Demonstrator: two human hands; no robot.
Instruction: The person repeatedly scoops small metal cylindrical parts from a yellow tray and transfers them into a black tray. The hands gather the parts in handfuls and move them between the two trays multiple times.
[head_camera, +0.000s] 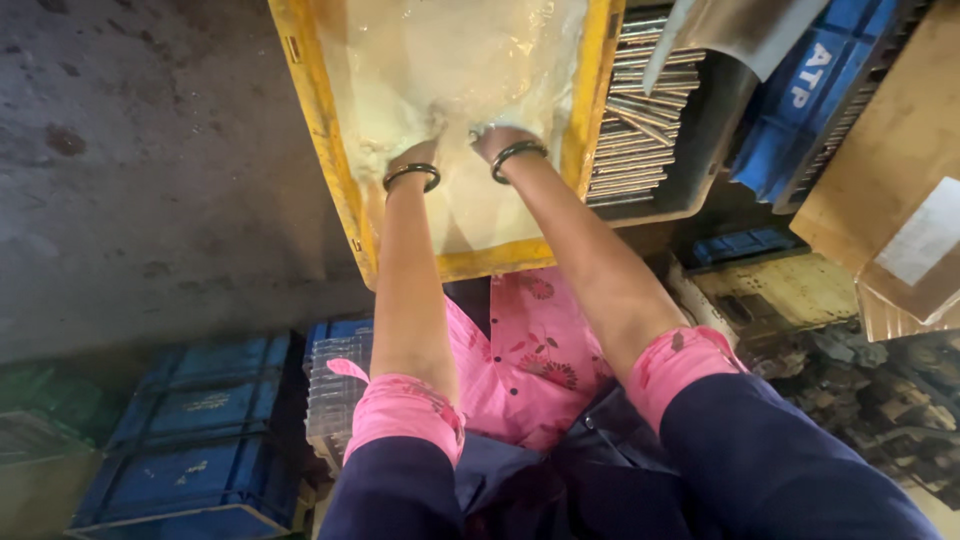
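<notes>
Both hands, left hand (410, 160) and right hand (495, 138), hidden under plastic sheet (450, 70) in yellow crate (335, 150)

Both arms stretch forward side by side; the hands (left (408, 160), right (497, 140)) are mostly hidden, bangled wrists showing.

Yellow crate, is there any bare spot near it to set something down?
Left of the yellow crate the concrete floor lies bare, bordered below by blue crates. Right of it is crowded: a grey tray of metal rods, blue crates and cardboard. Both hands, left hand and right hand, are buried in the plastic liner.
</notes>
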